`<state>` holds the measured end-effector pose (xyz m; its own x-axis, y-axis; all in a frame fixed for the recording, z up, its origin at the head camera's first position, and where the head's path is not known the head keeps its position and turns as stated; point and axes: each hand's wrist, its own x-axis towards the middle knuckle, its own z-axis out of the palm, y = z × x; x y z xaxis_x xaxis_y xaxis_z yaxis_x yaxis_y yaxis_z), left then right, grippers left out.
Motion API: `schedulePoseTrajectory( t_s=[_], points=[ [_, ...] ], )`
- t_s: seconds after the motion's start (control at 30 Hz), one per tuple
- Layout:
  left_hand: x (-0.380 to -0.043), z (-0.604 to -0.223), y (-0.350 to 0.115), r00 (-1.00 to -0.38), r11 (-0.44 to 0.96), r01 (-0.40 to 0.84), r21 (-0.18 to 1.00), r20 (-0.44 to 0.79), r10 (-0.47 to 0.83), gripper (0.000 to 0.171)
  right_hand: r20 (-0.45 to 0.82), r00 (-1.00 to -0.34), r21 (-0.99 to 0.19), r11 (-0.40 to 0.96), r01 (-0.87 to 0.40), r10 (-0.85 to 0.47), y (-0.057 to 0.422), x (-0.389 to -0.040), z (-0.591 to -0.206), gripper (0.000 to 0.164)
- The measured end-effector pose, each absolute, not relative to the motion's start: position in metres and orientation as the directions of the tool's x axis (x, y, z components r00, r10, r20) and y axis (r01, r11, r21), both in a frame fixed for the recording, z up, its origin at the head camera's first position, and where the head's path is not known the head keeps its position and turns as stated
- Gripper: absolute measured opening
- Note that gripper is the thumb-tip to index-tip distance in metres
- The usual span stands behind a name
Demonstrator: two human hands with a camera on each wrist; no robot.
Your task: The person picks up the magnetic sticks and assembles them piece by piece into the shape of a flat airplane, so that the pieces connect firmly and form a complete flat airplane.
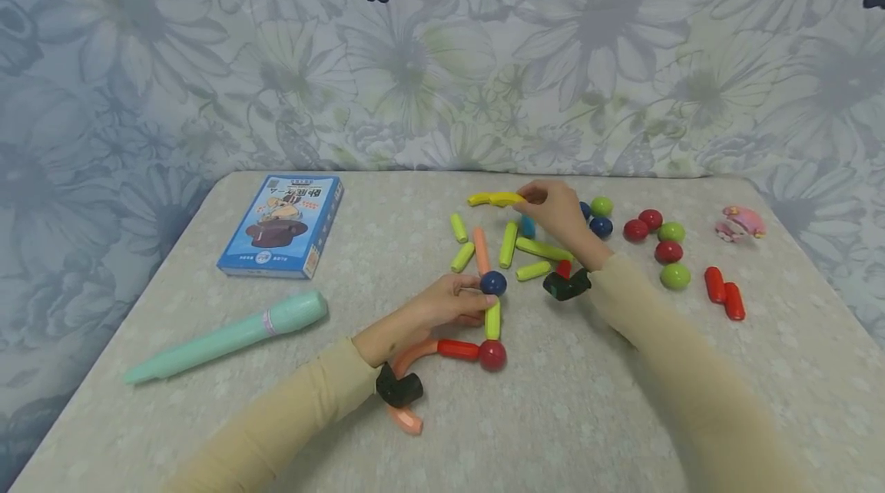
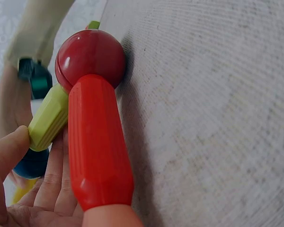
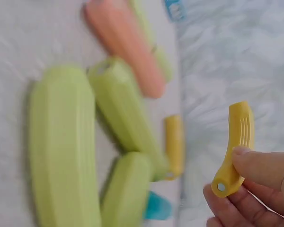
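Note:
My left hand (image 1: 445, 301) pinches a yellow-green building stick (image 2: 49, 118) beside a dark blue ball (image 1: 493, 283). That stick meets a red ball (image 2: 92, 59), from which a red stick (image 2: 99, 142) runs to curved orange pieces (image 1: 406, 420), partly hidden behind my wrist. Farther back, the right hand (image 1: 556, 213) holds a curved yellow stick (image 3: 239, 137) between thumb and fingers; a metallic disc shows at its end. Another yellow stick (image 3: 173, 146) lies close by. Below the right hand are loose yellow-green sticks (image 1: 542, 249) and a blue piece (image 1: 528, 226).
At the left are a blue box (image 1: 280, 228) and a mint-green pen-shaped object (image 1: 228, 339). Several red, green and blue balls (image 1: 668, 251) lie right of my right hand, with two red sticks (image 1: 734, 301) and a small pink toy (image 1: 741, 224) beyond.

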<state>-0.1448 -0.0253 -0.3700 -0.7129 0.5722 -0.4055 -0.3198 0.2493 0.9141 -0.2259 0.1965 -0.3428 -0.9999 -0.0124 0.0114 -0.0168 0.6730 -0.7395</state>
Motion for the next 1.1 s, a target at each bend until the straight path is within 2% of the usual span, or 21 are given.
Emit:
schedulePoseTrajectory(
  t_s=[0.27,0.47,0.77,1.1],
  points=[
    [-0.145,-0.369,-0.024,-0.713,0.259,-0.313,0.914,-0.406,0.572,0.046,0.002,-0.998,-0.806,0.59,-0.038,-0.061,0.215,-0.169,-0.336,0.028],
    [-0.144,-0.368,-0.024,-0.716,0.265,-0.307,0.914,-0.405,0.568,0.049,0.01,-1.0,-0.851,0.524,-0.018,-0.018,0.216,-0.14,-0.345,0.029],
    [-0.145,-0.368,-0.024,-0.71,0.266,-0.316,0.91,-0.413,0.57,0.046,0.069,-0.998,-0.864,0.499,-0.062,-0.004,0.203,-0.132,-0.357,0.023],
    [-0.148,-0.365,-0.024,-0.704,0.296,-0.333,0.895,-0.445,0.553,0.044,0.013,-1.0,-0.894,0.448,-0.008,0.008,0.195,-0.141,-0.351,0.027]
  ],
)
